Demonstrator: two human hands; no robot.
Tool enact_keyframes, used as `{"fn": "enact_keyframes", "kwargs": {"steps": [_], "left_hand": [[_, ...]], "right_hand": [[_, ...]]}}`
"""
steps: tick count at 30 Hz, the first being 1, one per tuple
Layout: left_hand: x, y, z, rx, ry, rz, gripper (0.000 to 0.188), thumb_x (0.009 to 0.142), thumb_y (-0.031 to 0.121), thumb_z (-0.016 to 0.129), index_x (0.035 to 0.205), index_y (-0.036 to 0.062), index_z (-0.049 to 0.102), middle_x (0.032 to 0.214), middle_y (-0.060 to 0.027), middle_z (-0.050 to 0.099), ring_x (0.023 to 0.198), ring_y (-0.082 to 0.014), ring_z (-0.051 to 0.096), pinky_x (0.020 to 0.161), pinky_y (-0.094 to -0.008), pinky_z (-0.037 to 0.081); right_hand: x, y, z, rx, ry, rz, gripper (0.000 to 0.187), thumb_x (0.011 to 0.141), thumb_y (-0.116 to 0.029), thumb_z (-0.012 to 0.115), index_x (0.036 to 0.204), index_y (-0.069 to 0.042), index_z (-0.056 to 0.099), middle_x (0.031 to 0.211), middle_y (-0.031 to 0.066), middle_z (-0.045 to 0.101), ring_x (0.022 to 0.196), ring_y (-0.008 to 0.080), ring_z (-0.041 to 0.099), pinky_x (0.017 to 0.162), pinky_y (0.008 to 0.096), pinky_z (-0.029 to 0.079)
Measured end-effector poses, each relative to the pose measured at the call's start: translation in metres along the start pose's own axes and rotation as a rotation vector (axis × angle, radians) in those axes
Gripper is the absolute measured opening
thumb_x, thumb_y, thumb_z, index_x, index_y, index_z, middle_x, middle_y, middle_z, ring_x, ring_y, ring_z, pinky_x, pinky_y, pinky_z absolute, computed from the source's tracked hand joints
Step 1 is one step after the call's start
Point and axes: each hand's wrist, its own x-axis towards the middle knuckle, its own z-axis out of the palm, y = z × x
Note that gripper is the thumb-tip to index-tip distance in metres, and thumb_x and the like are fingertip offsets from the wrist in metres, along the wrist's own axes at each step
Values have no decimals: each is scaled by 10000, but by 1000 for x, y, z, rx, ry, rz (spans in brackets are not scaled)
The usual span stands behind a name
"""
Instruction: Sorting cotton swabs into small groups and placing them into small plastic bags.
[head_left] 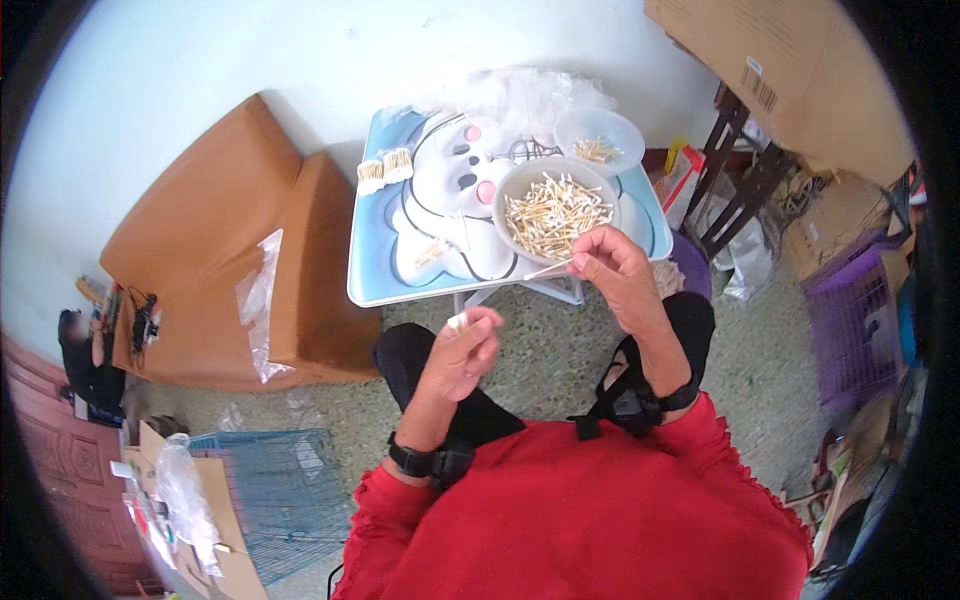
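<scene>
A cotton swab (548, 271) is pinched between the thumb and fingers of my right hand (618, 275), at the near rim of a white bowl (507, 222). Loose cotton swabs (558, 212) fill this bowl in a jumbled heap. Lower and to the left, my left hand (460, 356) is closed in front of the table edge. White tips, apparently of a small bunch of swabs (457, 322), show at the top of its curled fingers; the rest is hidden in the hand.
The low blue table (375, 285) bears a cartoon figure. On it are a clear bowl (630, 135) with some swabs, bundled swabs (385, 170), a few loose swabs (432, 252) and clear plastic bags (520, 97). A brown sofa (215, 250) stands left, a cardboard box (800, 75) right.
</scene>
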Motion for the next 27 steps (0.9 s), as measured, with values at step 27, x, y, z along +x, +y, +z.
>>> {"fn": "enact_keyframes", "kwargs": {"steps": [27], "left_hand": [[13,-23,70,148,180,221,39,872,68,516,883,62,480,564,9,416,433,-44,306,382,-173,230]], "right_hand": [[-39,1,0,-176,-47,-27,112,807,-69,612,899,-24,568,825,-20,555,726,55,477,664,218,413]]}}
